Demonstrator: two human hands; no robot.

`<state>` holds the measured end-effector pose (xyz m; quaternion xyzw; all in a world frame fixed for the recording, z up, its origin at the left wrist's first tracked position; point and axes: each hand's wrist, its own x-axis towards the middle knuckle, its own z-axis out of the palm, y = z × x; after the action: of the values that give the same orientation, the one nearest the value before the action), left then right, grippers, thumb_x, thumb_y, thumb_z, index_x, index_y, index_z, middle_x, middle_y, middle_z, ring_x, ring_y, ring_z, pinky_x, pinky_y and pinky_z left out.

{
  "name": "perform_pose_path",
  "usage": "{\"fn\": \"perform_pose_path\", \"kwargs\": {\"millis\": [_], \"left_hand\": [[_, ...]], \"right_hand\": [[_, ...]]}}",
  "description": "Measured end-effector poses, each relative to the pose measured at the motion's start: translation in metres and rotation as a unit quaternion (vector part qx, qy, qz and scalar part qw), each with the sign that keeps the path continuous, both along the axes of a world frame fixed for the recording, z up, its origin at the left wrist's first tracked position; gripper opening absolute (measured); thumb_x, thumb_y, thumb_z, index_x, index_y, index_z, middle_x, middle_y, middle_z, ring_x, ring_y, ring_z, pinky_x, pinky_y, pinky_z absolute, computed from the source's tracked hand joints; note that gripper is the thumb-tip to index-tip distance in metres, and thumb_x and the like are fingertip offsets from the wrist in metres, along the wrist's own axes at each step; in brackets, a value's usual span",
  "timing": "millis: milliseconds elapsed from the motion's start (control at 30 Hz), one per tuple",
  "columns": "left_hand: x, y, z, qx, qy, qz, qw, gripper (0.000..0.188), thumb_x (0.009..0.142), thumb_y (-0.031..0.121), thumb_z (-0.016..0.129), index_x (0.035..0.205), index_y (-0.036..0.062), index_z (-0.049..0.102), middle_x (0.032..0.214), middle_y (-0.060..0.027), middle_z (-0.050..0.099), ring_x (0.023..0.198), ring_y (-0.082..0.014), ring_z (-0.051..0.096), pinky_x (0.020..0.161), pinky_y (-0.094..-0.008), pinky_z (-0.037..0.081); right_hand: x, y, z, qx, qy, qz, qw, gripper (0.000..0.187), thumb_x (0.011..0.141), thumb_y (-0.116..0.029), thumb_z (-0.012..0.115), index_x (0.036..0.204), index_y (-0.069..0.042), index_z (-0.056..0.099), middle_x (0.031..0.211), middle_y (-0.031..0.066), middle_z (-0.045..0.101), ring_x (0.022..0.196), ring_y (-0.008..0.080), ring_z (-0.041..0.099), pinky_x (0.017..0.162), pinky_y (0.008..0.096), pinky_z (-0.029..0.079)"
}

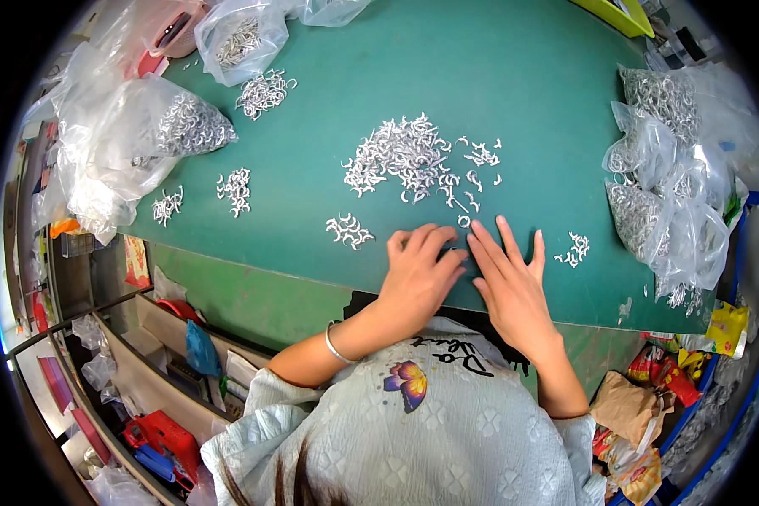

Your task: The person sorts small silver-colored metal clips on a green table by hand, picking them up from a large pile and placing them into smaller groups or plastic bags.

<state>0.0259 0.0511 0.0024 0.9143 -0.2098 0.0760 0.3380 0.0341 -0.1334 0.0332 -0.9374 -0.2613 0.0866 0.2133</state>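
My left hand (422, 268) is over the green tabletop near its front edge, its fingers bent and drawn together toward the thumb. Whatever may be between those fingertips is too small and too covered to make out. Beside it, my right hand (512, 282) lies with fingers stretched and spread, nothing visibly held. A small silvery ring-shaped piece (464, 221) rests just beyond the right index fingertip. Farther off is a large heap of small curved silver metal pieces (405, 156), with stray ones (481, 156) scattered on its right. Smaller clusters lie left (348, 230) and right (575, 250) of my hands.
Clear plastic bags of metal pieces stand at the left (190, 126), back left (240, 42) and right (641, 211). More small piles (264, 93) sit on the left of the table (497, 67). Shelving (156, 337) is below left; packets (662, 371) are below right.
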Motion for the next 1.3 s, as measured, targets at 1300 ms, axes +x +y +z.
{"fn": "perform_pose_path", "kwargs": {"millis": [1300], "left_hand": [[-0.007, 0.015, 0.022, -0.307, 0.139, 0.106, 0.936, 0.021, 0.082, -0.006, 0.07, 0.101, -0.0001, 0.064, 0.088, -0.0081, 0.07, 0.08, -0.0171, 0.067, 0.076, -0.0298, 0.052]], "right_hand": [[0.0, 0.036, -0.005, 0.227, -0.111, -0.047, 0.966, 0.024, 0.076, -0.008, 0.075, 0.1, -0.005, 0.07, 0.105, 0.0065, 0.065, 0.105, 0.0276, 0.06, 0.095, 0.0454, 0.037]]}}
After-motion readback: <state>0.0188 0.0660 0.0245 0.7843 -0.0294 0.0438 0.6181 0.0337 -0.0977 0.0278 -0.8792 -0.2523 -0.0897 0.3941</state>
